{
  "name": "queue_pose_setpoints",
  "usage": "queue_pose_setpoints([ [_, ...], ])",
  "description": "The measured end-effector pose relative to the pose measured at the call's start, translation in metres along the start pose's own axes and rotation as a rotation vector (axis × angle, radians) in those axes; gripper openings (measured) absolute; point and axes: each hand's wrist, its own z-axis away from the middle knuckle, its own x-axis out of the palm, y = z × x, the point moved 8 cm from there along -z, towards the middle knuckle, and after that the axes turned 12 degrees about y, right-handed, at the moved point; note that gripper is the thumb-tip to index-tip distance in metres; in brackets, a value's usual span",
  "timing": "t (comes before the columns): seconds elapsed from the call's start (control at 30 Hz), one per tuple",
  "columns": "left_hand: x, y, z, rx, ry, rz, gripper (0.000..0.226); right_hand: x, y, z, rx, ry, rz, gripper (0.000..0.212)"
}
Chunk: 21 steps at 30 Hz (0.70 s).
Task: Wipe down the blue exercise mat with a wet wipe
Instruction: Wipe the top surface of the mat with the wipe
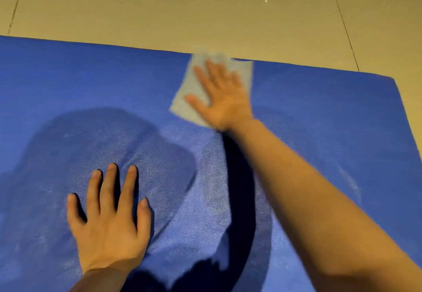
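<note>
- The mat (319, 113) lies flat on a tiled floor (159, 6); no brand, label or writing can be read on it.
- The right hand (225, 100) presses the wipe (189, 93) flat with straight, spread fingers at the mat's far edge, the wipe's top just over that edge.
- The left hand (109, 218) rests palm down, fingers spread, holding nothing, near the mat's near edge.

Mat (319, 113): blue foam-like sheet, finely pebbled, matt, with a faint damp sheen at lower centre. Wipe (189, 91), upper centre: thin pale non-woven cloth, soft, matt. Floor (159, 11), top: smooth beige tiles, slightly glossy, thin joints.
</note>
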Motion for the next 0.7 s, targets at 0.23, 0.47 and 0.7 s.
queue_pose_setpoints([
  [0.23, 0.0, 0.002, -0.001, 0.016, 0.021, -0.006, 0.061, -0.056, 0.221, 0.065, 0.688, -0.126, 0.135, 0.072],
  [0.47, -0.002, 0.003, -0.001, 0.035, 0.056, -0.016, 0.06, -0.013, 0.099, 0.006, 0.787, -0.065, 0.108, 0.071],
  [0.7, -0.002, 0.003, -0.001, 0.017, 0.025, 0.008, 0.062, 0.011, -0.028, -0.012, -0.082, -0.167, -0.011, 0.066],
])
